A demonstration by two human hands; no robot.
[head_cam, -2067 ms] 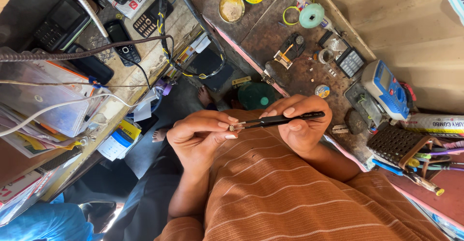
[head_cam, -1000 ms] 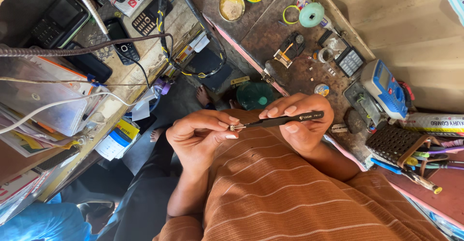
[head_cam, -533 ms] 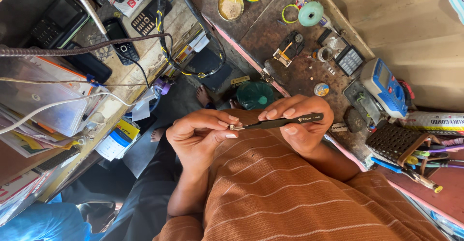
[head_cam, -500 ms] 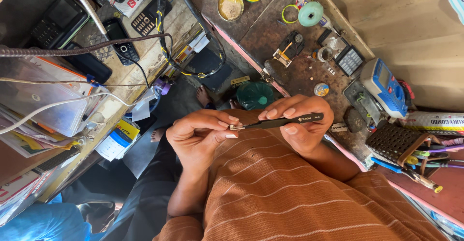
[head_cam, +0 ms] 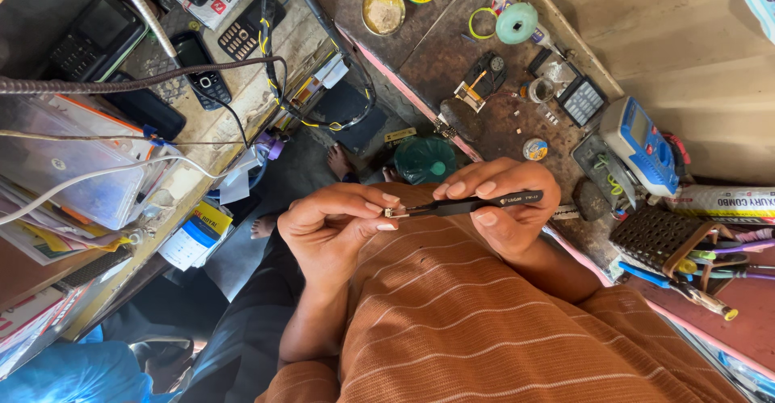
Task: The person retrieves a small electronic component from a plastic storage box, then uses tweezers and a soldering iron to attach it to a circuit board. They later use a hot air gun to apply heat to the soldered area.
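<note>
A cluttered desk carries a multimeter near its far edge. Over its near edge, the right hand grips black tweezers. The left hand pinches a tiny part at their tip.

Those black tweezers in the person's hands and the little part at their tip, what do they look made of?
The black tweezers look like metal with a matte black coating: thin, straight, flat arms with no shine. The tiny part at their tip, pinched by the left hand, glints pale and silvery, so probably metal, though it is too small to be sure. The right hand grips the tweezers' body.
</note>
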